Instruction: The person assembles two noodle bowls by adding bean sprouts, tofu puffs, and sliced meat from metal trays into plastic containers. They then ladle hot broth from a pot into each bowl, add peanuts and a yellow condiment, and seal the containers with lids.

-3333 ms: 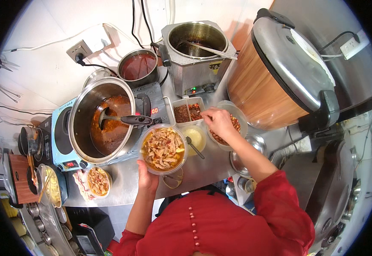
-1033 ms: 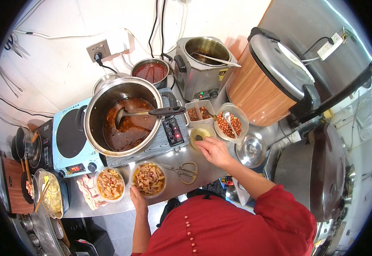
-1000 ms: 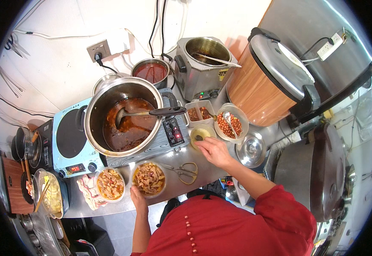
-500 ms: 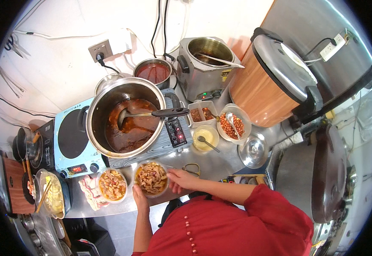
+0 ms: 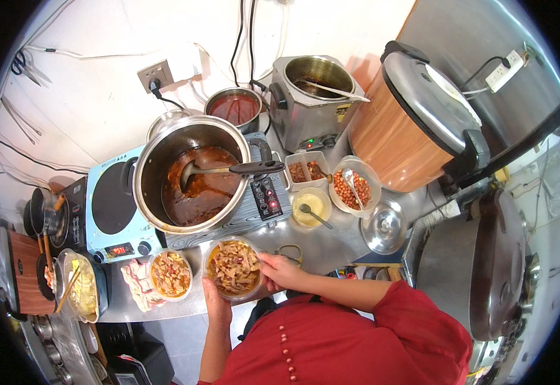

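Observation:
Between my hands, at the counter's front edge, is a round clear plastic bowl (image 5: pixel 234 266) of sliced meat in brownish sauce. The thumb side of my left hand (image 5: pixel 217 303) presses against the bowl's near left side. On the right, my right hand (image 5: pixel 281 271) grips the rim, with its other fingers curled below. Just left of it, a second similar bowl (image 5: pixel 170 274) of meat stands on the counter, touched by neither hand. A crumpled pink-and-white cloth or bag (image 5: pixel 140 284) lies beside that one. Behind my hands, a large steel pot (image 5: pixel 140 186) of reddish-brown broth holds a ladle (image 5: pixel 228 170).
A blue hot plate (image 5: pixel 121 199) stands left of the pot. Right of it are a tub of peanuts (image 5: pixel 356 187), a tub of pale paste (image 5: pixel 310 206), a steel lid (image 5: pixel 383 226) and scissors (image 5: pixel 289 255). A large rice cooker (image 5: pixel 403 122) stands behind them.
The held bowl looks slightly larger and has shifted a little right, with both hands moving along with it. The whole view has shifted slightly.

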Demonstrator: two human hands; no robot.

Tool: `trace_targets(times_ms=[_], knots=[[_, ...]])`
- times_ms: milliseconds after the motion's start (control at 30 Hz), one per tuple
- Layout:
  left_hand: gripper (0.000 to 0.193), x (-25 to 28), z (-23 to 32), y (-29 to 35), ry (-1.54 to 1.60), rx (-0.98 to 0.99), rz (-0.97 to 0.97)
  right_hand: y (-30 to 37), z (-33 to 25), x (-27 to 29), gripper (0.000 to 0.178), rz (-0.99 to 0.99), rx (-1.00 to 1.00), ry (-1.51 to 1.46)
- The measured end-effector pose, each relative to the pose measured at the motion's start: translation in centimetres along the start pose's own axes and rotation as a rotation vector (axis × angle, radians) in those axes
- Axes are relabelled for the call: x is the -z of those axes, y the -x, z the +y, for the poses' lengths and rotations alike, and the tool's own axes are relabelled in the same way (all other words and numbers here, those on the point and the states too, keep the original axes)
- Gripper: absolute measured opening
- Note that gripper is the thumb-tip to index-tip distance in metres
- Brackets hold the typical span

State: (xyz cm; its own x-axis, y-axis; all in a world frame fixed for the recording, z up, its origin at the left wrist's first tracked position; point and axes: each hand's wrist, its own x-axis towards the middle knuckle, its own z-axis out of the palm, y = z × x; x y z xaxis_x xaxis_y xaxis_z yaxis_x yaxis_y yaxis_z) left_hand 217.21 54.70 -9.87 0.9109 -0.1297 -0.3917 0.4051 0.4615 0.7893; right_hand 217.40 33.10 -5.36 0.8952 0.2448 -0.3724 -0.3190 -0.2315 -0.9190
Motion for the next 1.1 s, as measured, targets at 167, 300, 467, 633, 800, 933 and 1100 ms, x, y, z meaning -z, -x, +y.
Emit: trace_targets(times_ms=[167, 300, 467, 633, 800, 933, 1100], knots=[[0.068, -4.2, 2.5, 2.0, 0.088, 0.016, -0.131, 3.5, -7.2, 13.2, 0.022, 0.428, 0.482, 1.01], [0.076, -7.4, 5.5, 3.7, 0.065, 0.035, -0.161, 0.4, -13.2, 28.9, 0.027, 0.977, 0.61, 1.372], [0.078, -12.0, 9.9, 3.9, -0.03, -0.094, -0.181, -4.4, -12.3, 35.5, 0.037, 0.852, 0.089, 1.743], [0.078, -15.0, 13.3, 1.8, -0.009, -0.179, -0.078, -4.8, -12.4, 37.3, 0.025, 0.716, 0.443, 1.394], [0.08, -16.9, 15.9, -1.5, 0.05, -0.207, -0.096, -6.7, -14.8, 37.7, 0.016, 0.631, 0.734, 1.15], [0.075, -18.8, 17.8, -4.4, 0.098, -0.233, -0.139, -7.0, -16.2, 38.4, 0.015, 0.699, 0.713, 1.09], [0.078, -21.2, 19.5, -8.4, -0.021, -0.183, -0.158, -6.7, -17.0, 38.9, 0.018, 0.84, 0.573, 0.849]])
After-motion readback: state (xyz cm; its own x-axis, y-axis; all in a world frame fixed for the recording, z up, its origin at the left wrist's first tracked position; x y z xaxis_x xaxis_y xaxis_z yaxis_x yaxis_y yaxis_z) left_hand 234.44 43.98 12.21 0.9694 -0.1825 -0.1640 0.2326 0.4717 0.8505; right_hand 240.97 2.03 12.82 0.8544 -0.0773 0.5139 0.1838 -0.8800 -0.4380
